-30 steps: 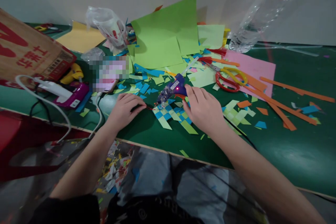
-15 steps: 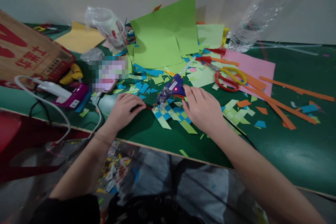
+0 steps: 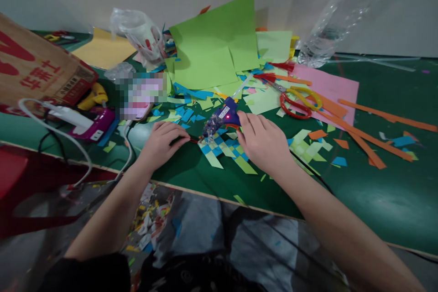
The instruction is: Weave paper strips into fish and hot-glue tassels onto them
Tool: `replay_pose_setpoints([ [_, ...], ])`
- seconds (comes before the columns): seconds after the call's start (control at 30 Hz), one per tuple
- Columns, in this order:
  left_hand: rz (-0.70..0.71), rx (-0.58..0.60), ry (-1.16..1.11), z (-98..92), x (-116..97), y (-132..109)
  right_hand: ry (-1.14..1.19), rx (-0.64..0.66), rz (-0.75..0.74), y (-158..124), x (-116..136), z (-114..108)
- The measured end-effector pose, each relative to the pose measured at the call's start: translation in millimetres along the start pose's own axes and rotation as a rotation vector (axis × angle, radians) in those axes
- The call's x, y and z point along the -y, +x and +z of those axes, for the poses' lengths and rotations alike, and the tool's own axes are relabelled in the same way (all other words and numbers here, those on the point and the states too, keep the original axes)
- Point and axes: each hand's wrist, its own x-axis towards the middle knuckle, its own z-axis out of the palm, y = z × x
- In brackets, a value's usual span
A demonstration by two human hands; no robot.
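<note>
My right hand (image 3: 265, 140) is closed round the handle of a purple glue gun (image 3: 222, 117) whose red light is on. The gun's nozzle points down at the top left corner of a woven mat of blue and light green paper strips (image 3: 224, 148) on the green table (image 3: 376, 191). My left hand (image 3: 163, 139) lies on the table just left of the mat, fingers curled, their tips pressing a thin dark and red strip (image 3: 191, 139) by the mat's edge.
Red and yellow scissors (image 3: 297, 98) lie behind my right hand on pink paper (image 3: 335, 84). Green sheets (image 3: 215, 45), scraps and orange strips (image 3: 372, 139) litter the table. A plastic bottle (image 3: 335, 13) stands back right, a cardboard box (image 3: 37, 68) and white cable (image 3: 51, 123) at left.
My right hand has shifted the glue gun slightly to the left, bringing its nozzle closer over the mat's corner. The left hand has stayed in place.
</note>
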Motion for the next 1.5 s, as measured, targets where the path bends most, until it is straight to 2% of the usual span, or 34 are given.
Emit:
replay_pose_setpoints([
  [0.27,-0.001,-0.012,0.005,-0.3,-1.0,0.8,0.019,0.041,0.009,0.4,0.1,-1.0],
  [1.07,-0.045,0.03,-0.008,-1.2,-1.4,0.5,0.038,0.043,0.024,-0.1,-2.3,-1.9],
  [1.27,-0.038,0.028,-0.01,-0.9,-0.7,0.2,0.004,-0.004,0.012,-0.9,-4.5,-2.5],
  [1.5,-0.043,0.054,-0.013,-2.1,-1.5,0.4,0.035,-0.001,0.025,-1.3,-4.8,-1.6],
])
